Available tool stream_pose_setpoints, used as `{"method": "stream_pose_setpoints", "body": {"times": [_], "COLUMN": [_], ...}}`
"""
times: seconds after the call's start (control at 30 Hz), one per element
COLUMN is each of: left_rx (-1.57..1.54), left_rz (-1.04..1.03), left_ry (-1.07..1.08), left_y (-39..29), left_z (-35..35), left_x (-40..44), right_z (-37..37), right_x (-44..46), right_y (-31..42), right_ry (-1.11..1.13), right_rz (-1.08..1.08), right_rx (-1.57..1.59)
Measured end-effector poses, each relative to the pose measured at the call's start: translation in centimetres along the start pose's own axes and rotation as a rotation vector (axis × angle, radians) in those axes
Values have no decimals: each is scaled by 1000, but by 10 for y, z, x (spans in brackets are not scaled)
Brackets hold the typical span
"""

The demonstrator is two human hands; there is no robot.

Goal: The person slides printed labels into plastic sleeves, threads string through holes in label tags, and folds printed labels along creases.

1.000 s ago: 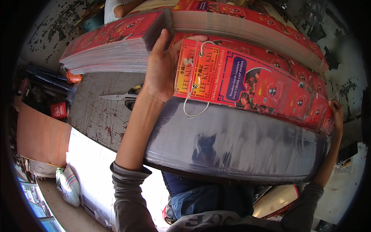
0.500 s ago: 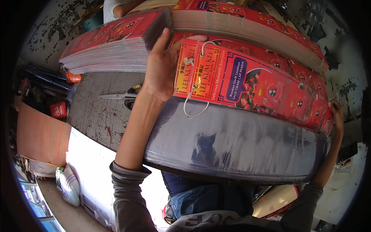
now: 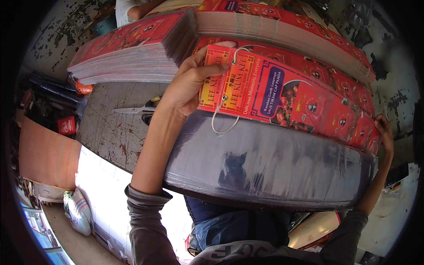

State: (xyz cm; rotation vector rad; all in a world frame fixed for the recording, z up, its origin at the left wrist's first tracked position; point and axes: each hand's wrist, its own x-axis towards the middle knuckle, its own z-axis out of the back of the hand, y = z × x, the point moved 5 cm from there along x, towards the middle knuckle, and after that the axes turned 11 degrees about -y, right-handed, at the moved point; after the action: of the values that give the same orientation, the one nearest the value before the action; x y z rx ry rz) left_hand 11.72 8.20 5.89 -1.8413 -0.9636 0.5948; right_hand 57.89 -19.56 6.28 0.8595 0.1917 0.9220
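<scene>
A long red printed strip [image 3: 318,110] with sachets and two white cord loops lies over a stack of clear plastic sleeves [image 3: 265,163]. My left hand [image 3: 190,86] is closed on its left end, thumb pressed on the yellow-and-red printed panel and fingers behind it. At the far right end, my right hand [image 3: 385,132] grips the strip's edge between thumb and fingers. One white cord [image 3: 225,128] hangs from an eyelet over the sleeves. More red strips [image 3: 357,90] lie just behind the held one.
Tall stacks of red strips stand at the back left [image 3: 128,46] and back right [image 3: 282,28]. Scissors [image 3: 132,109] lie on the scratched grey table [image 3: 110,128], left of my forearm. Another person's arm [image 3: 143,9] shows at the top.
My left thumb has come down from pointing up onto the front of the strip's left end. The strip's left end has shifted very slightly; my right hand stays at the right end.
</scene>
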Motion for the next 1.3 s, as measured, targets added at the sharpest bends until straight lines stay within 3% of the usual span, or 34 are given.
{"method": "stream_pose_setpoints", "body": {"times": [0.53,1.3], "left_rx": [87,84], "left_rz": [-59,-137], "left_ry": [-17,5], "left_y": [3,-1], "left_z": [3,0], "left_x": [2,-2], "right_z": [1,18], "right_x": [-1,4], "right_y": [7,-10], "right_ry": [35,-18], "right_rz": [126,104], "right_rx": [-117,-87]}}
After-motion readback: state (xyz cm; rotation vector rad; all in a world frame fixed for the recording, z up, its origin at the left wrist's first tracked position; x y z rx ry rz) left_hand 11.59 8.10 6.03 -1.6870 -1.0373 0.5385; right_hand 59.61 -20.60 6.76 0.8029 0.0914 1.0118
